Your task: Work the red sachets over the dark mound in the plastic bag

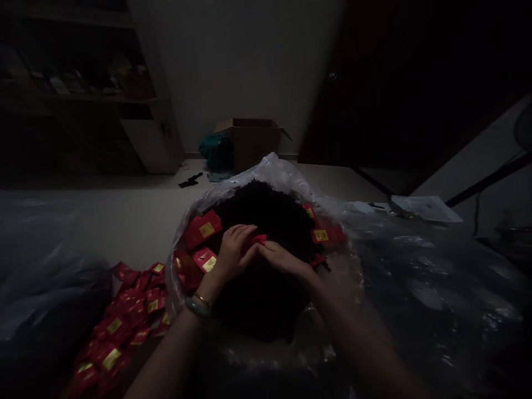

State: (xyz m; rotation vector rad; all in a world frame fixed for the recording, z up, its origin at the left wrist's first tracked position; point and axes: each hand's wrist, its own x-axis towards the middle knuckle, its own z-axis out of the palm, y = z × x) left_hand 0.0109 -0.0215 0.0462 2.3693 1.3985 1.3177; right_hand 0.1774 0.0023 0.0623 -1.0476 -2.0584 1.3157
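Note:
Both hands meet over a heap of black, loose, crumbly material [266, 208] in a clear plastic bag [272, 164]. A small red packet [260, 239] shows between them, mostly covered by the fingers. My left hand [238, 247], with bangles at the wrist, curls round the packet from the left. From the right, my right hand [280, 257] closes on its other edge, fingers pressed together. Red packets with gold labels lie at the heap's left side, one [203, 228] being close to my left hand. Another red packet [328, 235] lies at the right rim.
A pile of red packets [133, 305] is on the floor at left, beside a large plastic bag [37, 266]. Clear plastic sheeting [415, 277] spreads at right. Behind stand an open cardboard box [257, 141] and a teal bag [216, 151]. The room is dim.

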